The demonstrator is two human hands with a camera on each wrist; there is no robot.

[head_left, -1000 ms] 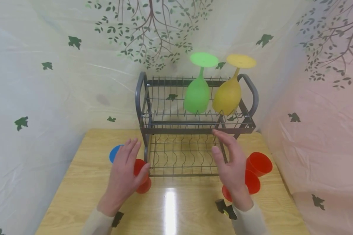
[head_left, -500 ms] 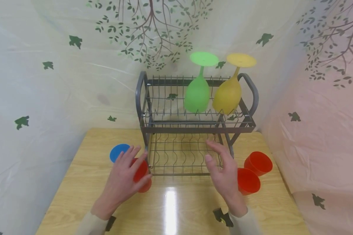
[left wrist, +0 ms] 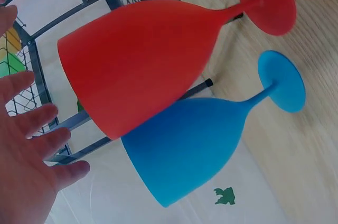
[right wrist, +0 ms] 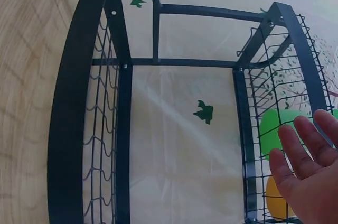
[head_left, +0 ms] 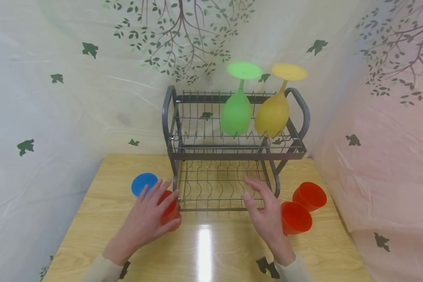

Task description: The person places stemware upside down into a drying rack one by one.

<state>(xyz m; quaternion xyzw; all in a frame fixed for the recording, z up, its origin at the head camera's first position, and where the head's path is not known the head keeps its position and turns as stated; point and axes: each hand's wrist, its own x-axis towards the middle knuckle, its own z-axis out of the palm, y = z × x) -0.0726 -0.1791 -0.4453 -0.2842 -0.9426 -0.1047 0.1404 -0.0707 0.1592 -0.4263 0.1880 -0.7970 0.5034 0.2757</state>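
Note:
My left hand (head_left: 146, 217), fingers spread, hovers over a red wine glass (head_left: 170, 211) at the left of the rack. A blue wine glass (head_left: 142, 182) stands just behind. Seen from the left wrist, the red bowl (left wrist: 142, 60) overlaps the blue bowl (left wrist: 190, 145), and the fingertips lie off the red rim. My right hand (head_left: 268, 217) is held with fingers extended in front of the rack's lower right side, holding nothing. Right beside it stand two red wine glasses, the nearer one (head_left: 297, 217) partly covered by the hand and the farther one (head_left: 309, 196) behind it.
A dark two-tier dish rack (head_left: 237, 156) stands on the wooden table (head_left: 232, 250) against a printed curtain. Upside down on its upper tier are a green wine glass (head_left: 236, 115) and a yellow wine glass (head_left: 273, 115). The lower tier (head_left: 215, 184) has wavy wire dividers.
Both hands have drawn back a little toward me. The right hand has also shifted left, away from the red glasses, and the left hand now leaves more of the blue rim visible.

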